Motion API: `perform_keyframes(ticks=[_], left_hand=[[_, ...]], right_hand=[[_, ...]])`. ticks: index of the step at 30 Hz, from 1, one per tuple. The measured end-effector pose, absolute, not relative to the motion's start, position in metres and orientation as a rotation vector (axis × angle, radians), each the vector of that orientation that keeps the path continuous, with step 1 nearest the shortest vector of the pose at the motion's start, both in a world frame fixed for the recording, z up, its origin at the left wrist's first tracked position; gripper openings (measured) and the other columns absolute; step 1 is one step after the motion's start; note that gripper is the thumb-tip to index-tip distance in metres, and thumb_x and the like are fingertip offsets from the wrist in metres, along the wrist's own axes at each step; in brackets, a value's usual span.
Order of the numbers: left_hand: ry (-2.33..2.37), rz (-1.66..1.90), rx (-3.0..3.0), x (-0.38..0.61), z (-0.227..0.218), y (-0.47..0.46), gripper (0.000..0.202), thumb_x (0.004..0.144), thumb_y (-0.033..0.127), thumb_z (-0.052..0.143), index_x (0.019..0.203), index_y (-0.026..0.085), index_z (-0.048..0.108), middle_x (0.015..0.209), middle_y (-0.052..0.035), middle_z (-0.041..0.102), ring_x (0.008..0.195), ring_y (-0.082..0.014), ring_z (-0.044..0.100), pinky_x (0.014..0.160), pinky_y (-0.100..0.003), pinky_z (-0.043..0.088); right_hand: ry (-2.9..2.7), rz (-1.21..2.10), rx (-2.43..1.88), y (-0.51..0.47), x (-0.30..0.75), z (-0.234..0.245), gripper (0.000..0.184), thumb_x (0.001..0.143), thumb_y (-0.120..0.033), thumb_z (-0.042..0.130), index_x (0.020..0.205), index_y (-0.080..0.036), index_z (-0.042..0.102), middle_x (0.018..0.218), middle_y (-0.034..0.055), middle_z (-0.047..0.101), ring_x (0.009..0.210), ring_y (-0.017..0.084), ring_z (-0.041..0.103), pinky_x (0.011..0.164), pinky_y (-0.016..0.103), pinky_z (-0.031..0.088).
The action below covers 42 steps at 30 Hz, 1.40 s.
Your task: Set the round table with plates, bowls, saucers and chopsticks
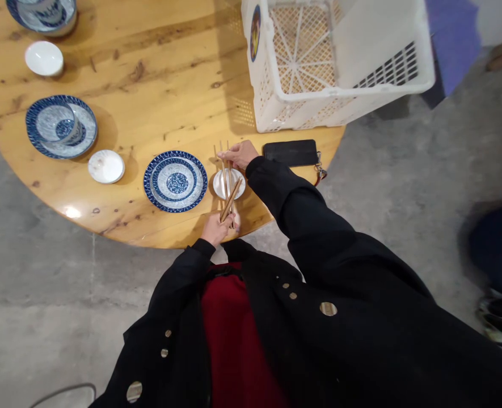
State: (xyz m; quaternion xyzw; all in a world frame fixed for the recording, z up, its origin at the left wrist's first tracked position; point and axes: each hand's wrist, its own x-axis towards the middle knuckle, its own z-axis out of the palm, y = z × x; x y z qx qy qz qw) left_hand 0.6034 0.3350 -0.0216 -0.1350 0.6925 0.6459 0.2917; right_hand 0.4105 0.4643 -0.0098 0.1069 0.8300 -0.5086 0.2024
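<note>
Left hand [216, 229] has its fingers closed on wooden chopsticks [230, 199] over a small white dish [219, 186], right hand [239, 154] up at the far ends, can't really tell if it's gripping.

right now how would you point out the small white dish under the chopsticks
On the round wooden table, find the blue-and-white plate nearest the person. The small white saucer sits to its right from this view, and unlike the other white dishes, it lies beneath the wooden chopsticks.
</note>
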Motion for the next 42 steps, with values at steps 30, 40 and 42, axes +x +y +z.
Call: perform_keyframes(ticks=[30,40,42], left_hand=[[1.885,1.764,-0.365,0.601,-0.022,0.341,0.024,0.08,0.038,0.068,0.071,0.016,0.066,0.071,-0.0051,0.069,0.06,-0.0144,0.057,0.055,-0.025,0.045],[2.079,1.609,-0.274,0.6,-0.02,0.334,0.029,0.085,0.044,0.059,0.071,0.018,0.059,0.064,0.0006,0.061,0.06,-0.0138,0.055,0.059,-0.024,0.041],[2.121,1.602,-0.284,0.601,-0.019,0.33,0.028,0.085,0.042,0.058,0.072,0.018,0.06,0.067,0.0002,0.063,0.066,-0.015,0.059,0.064,-0.025,0.044]], right_hand=[[2.249,-1.395,0.269,0.465,0.407,-0.013,0.022,0.08,-0.026,0.076,0.069,-0.019,0.058,0.045,-0.0046,0.049,0.04,0.008,0.047,0.041,0.019,0.045],[2.318,-1.368,0.208,0.469,0.41,-0.007,0.035,0.085,-0.025,0.072,0.056,-0.016,0.054,0.04,-0.0016,0.05,0.036,0.007,0.043,0.039,0.019,0.034],[2.362,-1.38,0.234,0.472,0.41,-0.009,0.036,0.086,-0.026,0.07,0.055,-0.017,0.054,0.04,-0.0017,0.05,0.037,0.008,0.044,0.04,0.02,0.034]])
